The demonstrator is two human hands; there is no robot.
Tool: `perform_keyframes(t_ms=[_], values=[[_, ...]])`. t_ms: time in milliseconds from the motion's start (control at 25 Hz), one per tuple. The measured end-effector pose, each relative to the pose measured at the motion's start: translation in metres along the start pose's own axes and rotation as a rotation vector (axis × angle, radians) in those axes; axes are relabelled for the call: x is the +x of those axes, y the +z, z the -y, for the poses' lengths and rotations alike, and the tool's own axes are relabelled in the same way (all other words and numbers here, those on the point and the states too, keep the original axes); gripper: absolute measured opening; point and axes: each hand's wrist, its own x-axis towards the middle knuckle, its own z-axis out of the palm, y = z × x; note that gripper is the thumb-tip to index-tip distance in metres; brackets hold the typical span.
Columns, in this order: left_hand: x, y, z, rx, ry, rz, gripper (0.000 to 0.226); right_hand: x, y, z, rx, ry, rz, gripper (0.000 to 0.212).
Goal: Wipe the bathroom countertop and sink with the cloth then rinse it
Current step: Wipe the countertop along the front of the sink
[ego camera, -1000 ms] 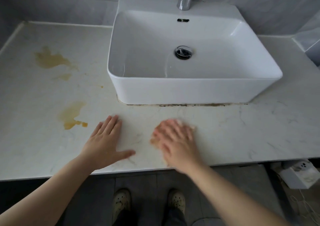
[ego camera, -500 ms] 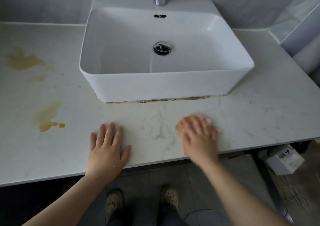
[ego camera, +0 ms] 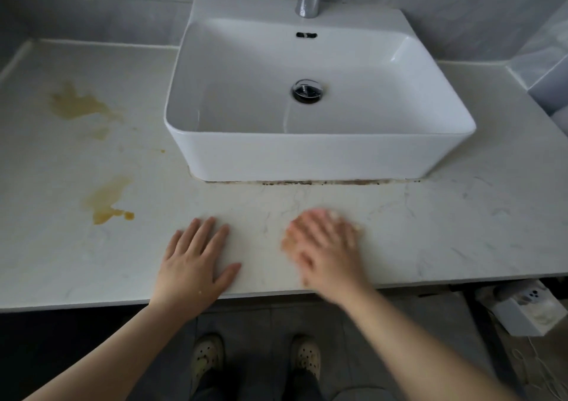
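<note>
Right hand (ego camera: pixel 325 253) is flat on the cloth (ego camera: pixel 355 224), fingers straight and pressing down, not curled round it; it's blurry, so I can only make out a pale edge of cloth poking out past the fingertips; left hand (ego camera: pixel 193 262) is spread palm-down on the bare countertop (ego camera: pixel 461 231) holding nothing, looks like it's just bracing me. The two hands are apart, side by side, both in front of the sink (ego camera: pixel 307 157) near the counter's front edge; right one is roughly in front of the sink's middle, left one in front of its left corner.

The bit that matters for what comes next, I reckon: the yellow-brown stains (ego camera: pixel 104 200) all sit left of the sink, one patch level with its front wall and another (ego camera: pixel 76 105) further back beside the basin; so the dirty work lies leftward from the cloth, along the counter's long run, and my empty left hand is the nearer one and sits right in the path. There's also a dark grime line (ego camera: pixel 307 182) along the sink's base, just beyond the cloth; the bowl looks unwiped; rinsing is a long way off, I'd guess.
</note>
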Motion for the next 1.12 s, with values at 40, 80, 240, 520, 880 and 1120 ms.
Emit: perform_keyframes(t_ms=[40,80,240,520,880,1120], values=[[-0.001,-0.001,0.004,-0.001,0.022,0.009,0.076,0.007,-0.006,-0.021,-0.006,0.162,-0.015,0.056],[-0.004,-0.002,0.01,-0.008,0.038,0.007,0.076,0.014,-0.011,-0.033,0.033,0.355,0.008,0.056],[-0.017,-0.003,0.034,0.01,0.045,0.004,0.077,0.022,-0.004,0.06,0.057,0.365,-0.034,0.051],[-0.036,-0.009,0.089,0.027,-0.14,-0.027,0.092,0.079,0.005,0.109,0.036,0.051,-0.011,0.064],[-0.044,-0.036,0.16,-0.042,-0.493,0.085,0.137,0.079,0.012,0.175,0.08,-0.024,-0.007,0.062],[-0.058,-0.038,0.207,-0.055,-0.496,0.085,0.121,0.043,0.014,0.228,0.088,-0.005,-0.021,0.054]])
